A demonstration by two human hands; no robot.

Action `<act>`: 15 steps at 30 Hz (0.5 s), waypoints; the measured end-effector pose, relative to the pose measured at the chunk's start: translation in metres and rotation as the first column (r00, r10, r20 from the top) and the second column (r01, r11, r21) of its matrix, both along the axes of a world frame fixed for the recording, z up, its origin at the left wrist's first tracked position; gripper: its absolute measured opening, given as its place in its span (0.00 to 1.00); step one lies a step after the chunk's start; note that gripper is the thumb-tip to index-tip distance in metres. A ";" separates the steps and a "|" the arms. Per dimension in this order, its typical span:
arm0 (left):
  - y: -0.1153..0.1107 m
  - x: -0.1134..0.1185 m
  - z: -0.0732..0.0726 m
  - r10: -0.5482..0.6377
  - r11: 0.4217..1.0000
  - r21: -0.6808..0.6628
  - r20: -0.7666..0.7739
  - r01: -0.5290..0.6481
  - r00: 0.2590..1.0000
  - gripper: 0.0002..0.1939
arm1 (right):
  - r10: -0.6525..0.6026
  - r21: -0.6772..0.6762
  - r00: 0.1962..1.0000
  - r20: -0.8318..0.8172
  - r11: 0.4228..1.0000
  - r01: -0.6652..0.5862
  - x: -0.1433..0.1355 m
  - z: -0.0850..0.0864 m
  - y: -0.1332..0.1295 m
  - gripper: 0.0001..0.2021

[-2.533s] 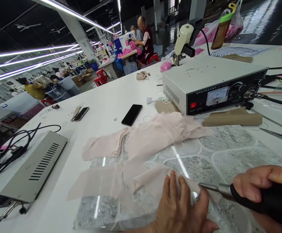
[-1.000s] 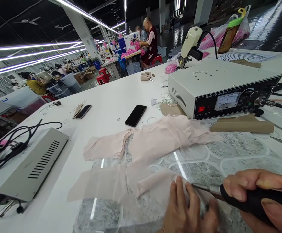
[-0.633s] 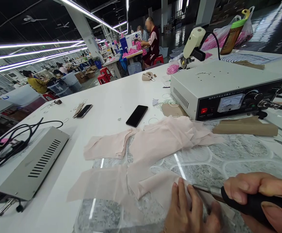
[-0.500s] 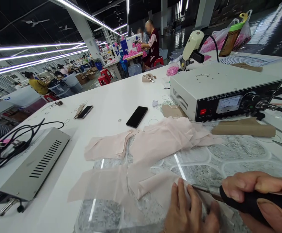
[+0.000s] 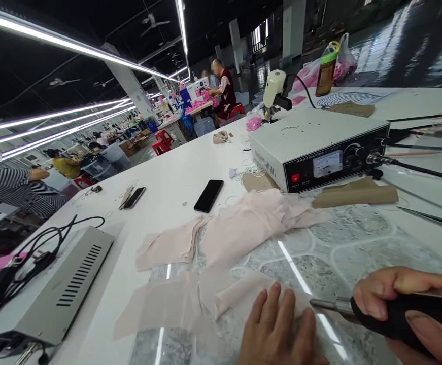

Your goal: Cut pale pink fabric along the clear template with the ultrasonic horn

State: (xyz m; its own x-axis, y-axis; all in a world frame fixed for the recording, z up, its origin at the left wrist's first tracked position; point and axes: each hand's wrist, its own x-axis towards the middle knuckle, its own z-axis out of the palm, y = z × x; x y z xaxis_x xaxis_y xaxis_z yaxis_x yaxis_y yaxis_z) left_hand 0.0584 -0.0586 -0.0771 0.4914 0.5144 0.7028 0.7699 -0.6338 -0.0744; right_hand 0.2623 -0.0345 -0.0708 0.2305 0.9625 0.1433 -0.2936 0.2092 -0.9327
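In my right hand [image 5: 380,299] is a black-handled ultrasonic handpiece [image 5: 414,317], its slim metal tip pointing left, at the right edge of a sheer pale pink fabric piece [image 5: 239,294]. Whether the tip touches the cloth I cannot tell. My left hand [image 5: 277,329] lies flat on that fabric with its fingers spread, just left of the tip. Beyond both hands, a heap of the same pink fabric [image 5: 243,228] covers part of a clear-topped, grey-patterned mat [image 5: 361,263]. A smaller stack of pink pieces [image 5: 167,246] rests to its left.
A control box [image 5: 319,147] with a dial and red switch stands behind the fabric. Another grey box [image 5: 64,284] with cables is at left. A phone [image 5: 208,195], folded brown cloth [image 5: 355,195] and tweezers [image 5: 430,217] lie around. People work at machines farther off.
The view has turned slightly right. My left hand has slid a little left over the fabric, and the handpiece's tip is now farther from its fingertips.
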 end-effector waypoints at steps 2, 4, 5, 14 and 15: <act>0.004 -0.006 0.009 -0.057 0.998 0.001 0.004 0.057 0.998 0.14 | 0.033 0.056 0.999 -0.016 0.998 -0.032 -0.004 0.006 -0.002 0.07; 0.007 -0.010 0.016 -0.110 0.994 -0.021 -0.014 0.110 0.994 0.12 | 0.027 0.110 0.999 -0.029 0.994 -0.023 -0.004 0.005 -0.002 0.06; 0.009 -0.012 0.018 -0.129 0.991 -0.047 -0.030 0.127 0.991 0.12 | 0.022 0.128 0.999 -0.028 0.992 -0.018 -0.003 0.003 -0.001 0.05; 0.005 -0.019 0.026 -0.180 0.946 -0.291 -0.095 0.146 0.979 0.14 | -0.020 0.058 0.998 -0.066 0.998 0.024 -0.010 0.011 -0.006 0.10; 0.005 -0.019 0.027 -0.176 0.942 -0.303 -0.090 0.141 0.980 0.14 | -0.022 0.063 0.998 -0.061 0.998 0.026 -0.010 0.011 -0.007 0.10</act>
